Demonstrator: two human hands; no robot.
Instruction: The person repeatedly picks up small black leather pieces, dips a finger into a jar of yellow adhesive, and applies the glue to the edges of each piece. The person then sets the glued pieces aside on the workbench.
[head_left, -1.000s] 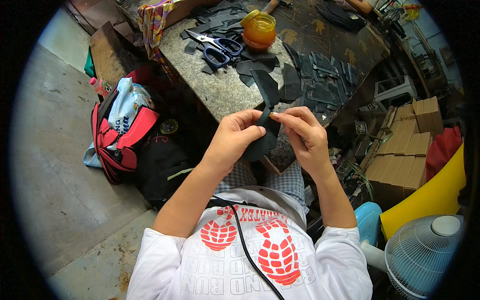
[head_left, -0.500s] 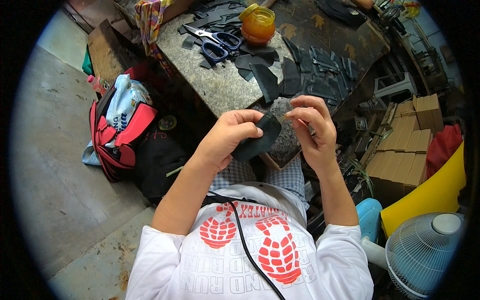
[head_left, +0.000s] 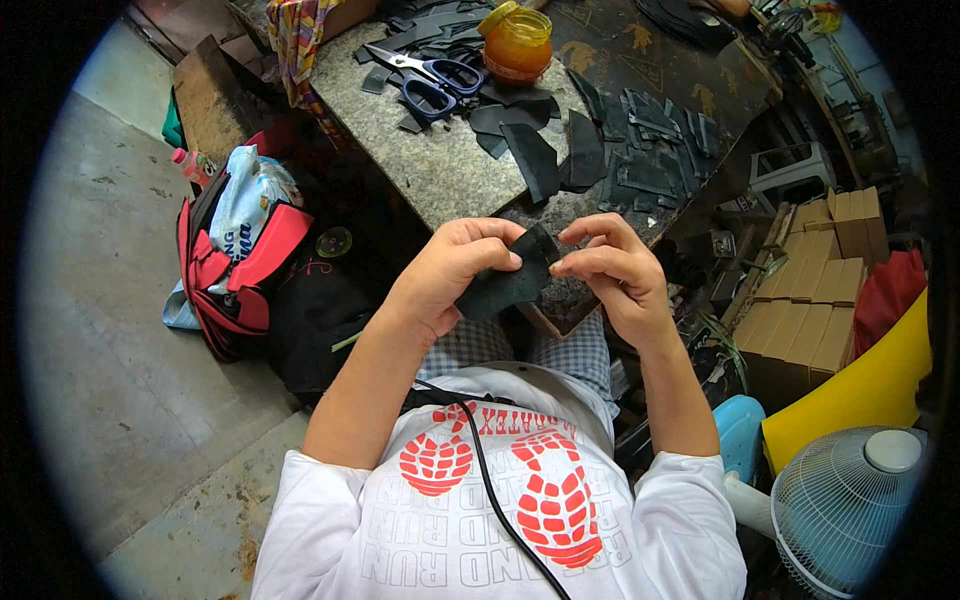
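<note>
My left hand (head_left: 452, 268) pinches a dark piece of leather-like material (head_left: 515, 277) between thumb and fingers, above my lap at the table's near corner. The piece is turned so its broad dark face shows. At its right edge is my right hand (head_left: 617, 268), fingers bent and apart, one fingertip touching or almost touching the edge. A trace of amber stuff seems to sit on that fingertip. On the table beyond stand an open glass jar (head_left: 517, 50) of amber paste and blue-handled scissors (head_left: 428, 82). Cut dark pieces (head_left: 530, 160) lie in front of the jar.
More dark pieces (head_left: 650, 150) lie stacked on the table's right side. A red and black bag (head_left: 235, 260) stands at left. Brown boxes (head_left: 805, 310), a yellow sheet (head_left: 850, 385) and a fan (head_left: 850, 510) are at right. A black cable (head_left: 480, 470) runs down my shirt.
My right hand has moved left and down, bringing its fingertips to the piece's right edge. In my left hand the piece has turned, showing more of its face.
</note>
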